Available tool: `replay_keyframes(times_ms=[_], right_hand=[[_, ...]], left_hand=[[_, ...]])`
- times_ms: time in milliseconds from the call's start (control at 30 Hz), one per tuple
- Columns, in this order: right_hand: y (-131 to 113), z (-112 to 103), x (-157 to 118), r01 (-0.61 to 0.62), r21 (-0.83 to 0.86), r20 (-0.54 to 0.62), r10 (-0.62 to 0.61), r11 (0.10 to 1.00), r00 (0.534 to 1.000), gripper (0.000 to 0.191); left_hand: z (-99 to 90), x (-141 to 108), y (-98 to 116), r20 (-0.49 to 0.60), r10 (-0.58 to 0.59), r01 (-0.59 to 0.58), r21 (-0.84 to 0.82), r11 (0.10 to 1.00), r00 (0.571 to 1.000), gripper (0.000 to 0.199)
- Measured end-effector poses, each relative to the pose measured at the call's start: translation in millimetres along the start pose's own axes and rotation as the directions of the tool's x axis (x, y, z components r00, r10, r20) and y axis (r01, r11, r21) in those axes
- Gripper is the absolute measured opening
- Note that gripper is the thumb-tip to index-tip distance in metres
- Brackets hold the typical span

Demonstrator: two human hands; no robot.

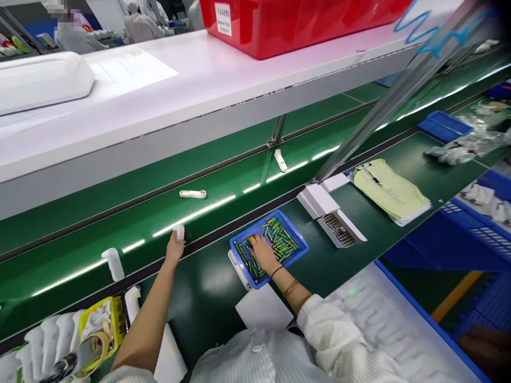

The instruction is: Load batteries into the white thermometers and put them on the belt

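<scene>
My left hand (174, 249) is closed on a small white device (179, 232) with a red light, at the near edge of the green conveyor belt (223, 213). In the blue tray (297, 230), my right hand (262, 254) reaches down among many green batteries (282, 246); its fingertips are partly hidden, and I cannot make out what they hold. A white device (238, 269) leans along the tray's left side. Other white devices lie apart on the belt, one (192, 194) beyond my left hand, one (280, 160) farther right and one (114, 264) to the left.
A metal post (359, 117) rises right of the tray, near an open white box (341, 229) and yellow papers (389, 190). A shelf (159, 101) with a red bin (299, 24) spans the far side. White parts (50, 340) and a yellow basket (117, 319) stand lower left.
</scene>
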State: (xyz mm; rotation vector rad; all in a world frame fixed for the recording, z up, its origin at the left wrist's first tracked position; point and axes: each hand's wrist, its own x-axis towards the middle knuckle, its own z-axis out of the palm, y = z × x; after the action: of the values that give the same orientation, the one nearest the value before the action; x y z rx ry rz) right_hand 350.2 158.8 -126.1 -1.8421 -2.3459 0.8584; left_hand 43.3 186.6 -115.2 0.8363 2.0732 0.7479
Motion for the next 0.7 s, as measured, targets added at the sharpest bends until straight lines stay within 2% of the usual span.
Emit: replay_keyframes(times_ms=[133, 233, 333, 433, 567, 700], right_hand=[[-6, 19, 17, 0.066, -0.115, 0.011, -0.065, 0.991, 0.998, 0.033], [-6, 27, 21, 0.055, -0.162, 0.033, -0.050, 0.985, 0.998, 0.031], [-5, 30, 20, 0.023, -0.172, 0.050, -0.014, 0.985, 0.999, 0.031], [-3, 30, 18, 0.012, -0.121, 0.075, -0.003, 0.993, 0.997, 0.031], [7, 28, 17, -0.017, 0.062, 0.084, 0.012, 0.998, 0.996, 0.029], [25, 27, 19, -0.093, 0.355, 0.052, 0.080, 0.930, 0.995, 0.016]], left_hand=[[1.6, 39, -13, -0.149, 0.168, -0.116, 0.304, 0.945, 0.975, 0.060], [12.0, 60, -8, -0.196, 0.283, -0.157, 0.488, 0.858, 0.939, 0.063], [28.5, 84, 10, -0.061, 0.416, -0.295, 0.612, 0.734, 0.907, 0.063], [41.3, 115, 34, 0.117, 0.461, -0.418, 0.651, 0.634, 0.880, 0.065], [42.5, 149, 54, 0.200, 0.419, -0.437, 0.664, 0.607, 0.886, 0.064], [29.6, 151, 51, 0.202, 0.389, -0.423, 0.637, 0.645, 0.899, 0.041]])
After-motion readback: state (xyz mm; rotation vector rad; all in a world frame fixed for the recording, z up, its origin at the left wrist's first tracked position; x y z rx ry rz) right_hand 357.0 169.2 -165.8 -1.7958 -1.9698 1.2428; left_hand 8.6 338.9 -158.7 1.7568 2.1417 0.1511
